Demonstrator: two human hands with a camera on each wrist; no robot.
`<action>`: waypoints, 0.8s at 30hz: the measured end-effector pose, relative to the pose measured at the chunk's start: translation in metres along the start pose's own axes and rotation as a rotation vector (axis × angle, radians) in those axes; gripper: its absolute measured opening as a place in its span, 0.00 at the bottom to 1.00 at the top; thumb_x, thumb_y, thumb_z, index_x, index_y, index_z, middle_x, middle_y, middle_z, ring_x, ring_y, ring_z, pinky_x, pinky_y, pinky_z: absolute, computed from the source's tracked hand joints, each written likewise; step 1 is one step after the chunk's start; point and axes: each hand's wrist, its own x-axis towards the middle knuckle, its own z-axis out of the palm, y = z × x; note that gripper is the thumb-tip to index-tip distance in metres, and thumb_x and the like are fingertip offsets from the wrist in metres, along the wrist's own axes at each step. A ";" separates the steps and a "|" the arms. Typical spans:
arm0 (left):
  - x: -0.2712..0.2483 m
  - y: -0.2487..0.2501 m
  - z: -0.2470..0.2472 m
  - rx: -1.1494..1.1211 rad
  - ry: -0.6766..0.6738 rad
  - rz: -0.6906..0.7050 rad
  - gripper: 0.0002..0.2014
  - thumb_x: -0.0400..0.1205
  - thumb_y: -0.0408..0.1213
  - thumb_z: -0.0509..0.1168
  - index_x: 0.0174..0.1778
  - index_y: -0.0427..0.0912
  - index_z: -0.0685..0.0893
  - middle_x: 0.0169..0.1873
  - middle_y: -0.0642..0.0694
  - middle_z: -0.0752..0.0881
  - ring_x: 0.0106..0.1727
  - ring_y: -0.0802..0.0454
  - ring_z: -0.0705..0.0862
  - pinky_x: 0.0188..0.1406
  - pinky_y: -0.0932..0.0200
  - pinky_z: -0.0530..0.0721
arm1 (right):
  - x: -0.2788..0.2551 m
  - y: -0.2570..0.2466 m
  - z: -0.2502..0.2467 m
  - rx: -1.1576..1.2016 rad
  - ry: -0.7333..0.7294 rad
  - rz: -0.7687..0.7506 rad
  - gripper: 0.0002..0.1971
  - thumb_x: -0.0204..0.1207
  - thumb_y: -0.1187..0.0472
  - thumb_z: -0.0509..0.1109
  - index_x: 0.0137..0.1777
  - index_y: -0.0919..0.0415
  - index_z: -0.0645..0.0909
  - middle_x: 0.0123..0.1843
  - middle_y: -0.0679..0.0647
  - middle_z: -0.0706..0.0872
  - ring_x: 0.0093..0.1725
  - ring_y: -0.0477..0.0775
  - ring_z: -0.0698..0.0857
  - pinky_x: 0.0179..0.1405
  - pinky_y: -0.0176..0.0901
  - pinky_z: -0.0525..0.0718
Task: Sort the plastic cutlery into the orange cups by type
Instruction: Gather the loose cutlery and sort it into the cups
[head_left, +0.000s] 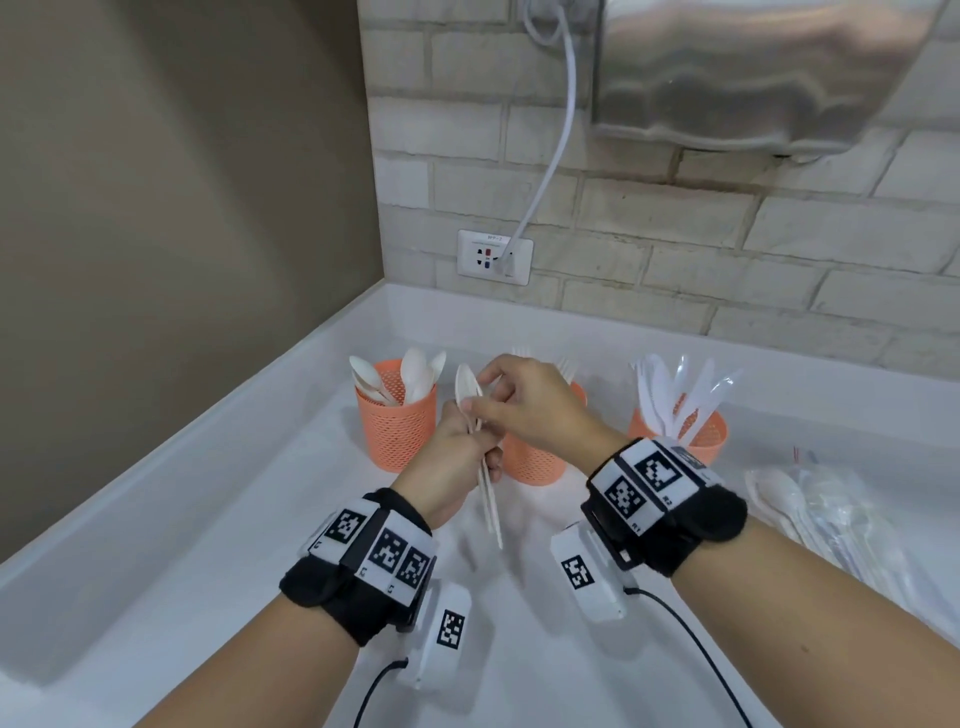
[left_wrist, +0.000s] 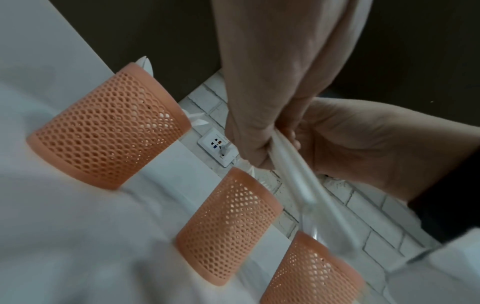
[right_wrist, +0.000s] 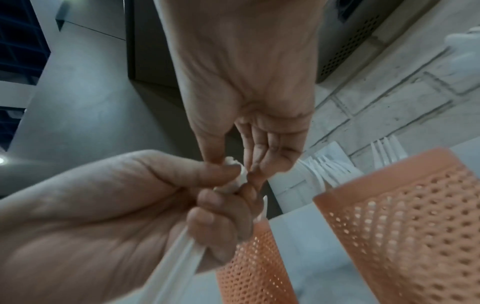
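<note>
My left hand grips a small bundle of white plastic spoons by the handles, bowls pointing up, in front of the cups. My right hand pinches the bundle just below the bowls. In the right wrist view its thumb and fingers close on the white necks above my left hand. In the left wrist view the handles run out of my left hand. Three orange mesh cups stand in a row: the left cup holds spoons, the middle cup forks, the right cup knives.
A heap of clear-wrapped white cutlery lies on the white counter at the right. A brick wall with a socket and cable stands behind the cups. A metal appliance hangs above right. A raised ledge runs along the counter's left side.
</note>
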 end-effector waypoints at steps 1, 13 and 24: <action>-0.001 0.001 -0.001 -0.036 -0.014 -0.002 0.14 0.84 0.26 0.55 0.66 0.36 0.69 0.33 0.47 0.73 0.24 0.58 0.72 0.23 0.65 0.74 | 0.000 0.002 0.000 0.038 0.000 0.020 0.12 0.74 0.60 0.73 0.53 0.64 0.79 0.32 0.50 0.83 0.30 0.46 0.81 0.31 0.32 0.76; 0.009 0.015 -0.028 -0.109 0.174 0.120 0.10 0.86 0.28 0.52 0.48 0.37 0.80 0.34 0.44 0.77 0.36 0.51 0.77 0.45 0.59 0.79 | 0.020 0.014 -0.058 0.134 0.760 -0.252 0.13 0.80 0.71 0.56 0.57 0.63 0.79 0.38 0.44 0.78 0.37 0.52 0.78 0.39 0.47 0.83; 0.048 0.068 -0.061 0.273 0.598 0.618 0.20 0.80 0.23 0.44 0.61 0.45 0.72 0.46 0.44 0.81 0.47 0.52 0.87 0.56 0.64 0.81 | 0.005 0.052 -0.005 -0.433 0.309 -0.058 0.16 0.80 0.67 0.58 0.64 0.62 0.80 0.56 0.61 0.85 0.59 0.66 0.73 0.58 0.56 0.73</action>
